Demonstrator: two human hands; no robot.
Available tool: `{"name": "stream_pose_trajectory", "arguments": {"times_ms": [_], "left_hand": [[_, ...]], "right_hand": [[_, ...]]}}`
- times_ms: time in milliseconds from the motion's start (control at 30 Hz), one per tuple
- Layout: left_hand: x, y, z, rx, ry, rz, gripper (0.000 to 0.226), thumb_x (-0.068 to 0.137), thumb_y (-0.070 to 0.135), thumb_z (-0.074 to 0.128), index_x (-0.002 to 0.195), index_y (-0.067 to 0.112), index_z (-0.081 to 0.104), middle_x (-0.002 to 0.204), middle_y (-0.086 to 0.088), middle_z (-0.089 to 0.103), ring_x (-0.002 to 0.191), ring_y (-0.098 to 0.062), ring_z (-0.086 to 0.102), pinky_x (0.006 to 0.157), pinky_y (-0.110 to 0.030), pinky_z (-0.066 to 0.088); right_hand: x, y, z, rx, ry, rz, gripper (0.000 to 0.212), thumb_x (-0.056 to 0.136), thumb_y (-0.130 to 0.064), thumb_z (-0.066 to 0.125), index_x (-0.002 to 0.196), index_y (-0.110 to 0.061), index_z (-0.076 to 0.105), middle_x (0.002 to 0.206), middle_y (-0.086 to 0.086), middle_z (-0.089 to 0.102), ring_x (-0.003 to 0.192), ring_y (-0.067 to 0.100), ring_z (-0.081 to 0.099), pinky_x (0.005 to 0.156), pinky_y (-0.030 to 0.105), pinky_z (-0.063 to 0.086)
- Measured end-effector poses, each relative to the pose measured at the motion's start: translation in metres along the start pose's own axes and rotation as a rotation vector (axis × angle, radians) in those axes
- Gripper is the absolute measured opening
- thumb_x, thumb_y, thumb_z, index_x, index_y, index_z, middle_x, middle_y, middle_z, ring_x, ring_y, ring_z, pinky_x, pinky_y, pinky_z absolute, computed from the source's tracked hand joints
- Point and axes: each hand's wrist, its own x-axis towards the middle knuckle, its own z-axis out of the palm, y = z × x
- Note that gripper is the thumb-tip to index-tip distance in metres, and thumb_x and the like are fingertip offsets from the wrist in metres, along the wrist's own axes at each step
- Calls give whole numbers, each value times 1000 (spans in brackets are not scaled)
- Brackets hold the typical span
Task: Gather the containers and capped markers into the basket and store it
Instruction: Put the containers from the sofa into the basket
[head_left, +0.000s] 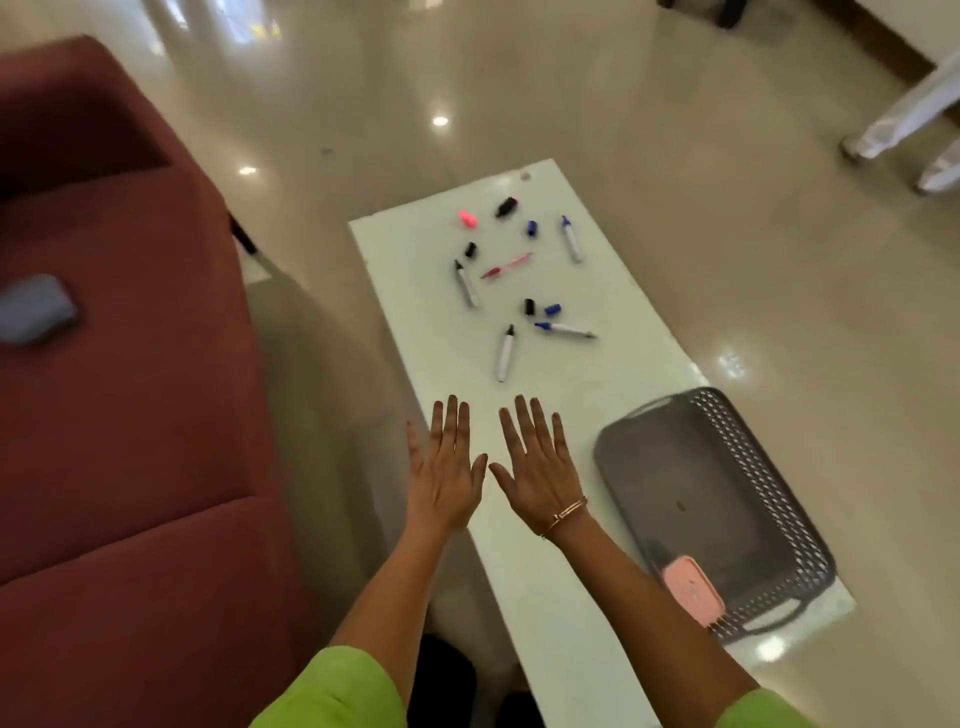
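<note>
Several uncapped markers lie scattered on the far half of the white table (571, 545): a black-tipped marker (505, 353), a blue-tipped marker (565, 329), another black-tipped one (466, 284), a second blue one (571, 239) and a thin pink pen (505, 265). Loose caps lie among them: a pink cap (468, 219), a black cap (505, 207) and a blue cap (552, 310). A grey perforated basket (779, 519) sits at the table's right edge with a pink container (693, 590) in its near corner. My left hand (445, 470) and right hand (537, 465) hover flat over the table, fingers spread, holding nothing.
A dark red sofa (130, 415) fills the left side, with a bluish cloth object (34, 310) on it. Glossy beige floor (675, 130) surrounds the table. White furniture legs (904, 119) stand at the far right.
</note>
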Motion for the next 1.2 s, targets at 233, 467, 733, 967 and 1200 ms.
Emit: {"name": "stream_pose_trajectory", "arguments": {"times_ms": [233, 467, 733, 967, 1200], "left_hand": [[27, -157, -54, -32, 68, -199, 65, 90, 43, 12, 144, 11, -5, 156, -9, 1, 142, -24, -6, 110, -46, -20], [38, -286, -80, -6, 57, -398, 66, 90, 43, 15, 145, 8, 8, 155, -10, 12, 143, -24, 5, 110, -49, -14], [81, -436, -118, 1, 128, -595, 70, 94, 49, 24, 147, 12, -3, 157, -7, -2, 144, -22, -9, 113, -52, -12], [105, -549, -100, -17, 82, -721, 71, 94, 48, 28, 147, 11, -2, 157, -8, -1, 144, -21, -8, 114, -54, -8], [140, -660, -75, -36, 37, -846, 72, 95, 44, 31, 146, 7, -4, 157, -9, 0, 144, -22, -8, 113, -53, -6]], "right_hand": [[119, -131, 8, -15, -78, -104, 65, 91, -47, 26, 145, -12, 14, 154, 16, 15, 143, 30, 7, 113, 45, 1], [223, -244, 20, 2, -113, -273, 71, 88, -52, 22, 145, -11, 14, 154, 18, 15, 143, 33, 8, 116, 48, 6], [346, -354, 37, -2, -173, -441, 74, 86, -55, 17, 145, -12, 7, 155, 17, 9, 143, 33, 3, 117, 50, 4], [445, -444, 90, 103, -264, -470, 72, 87, -53, 25, 142, -6, 19, 143, 20, 37, 131, 38, 34, 109, 49, 30], [533, -535, 143, 537, -419, -231, 53, 91, -37, 49, 130, -1, 42, 126, 22, 56, 118, 35, 50, 99, 41, 38]]}}
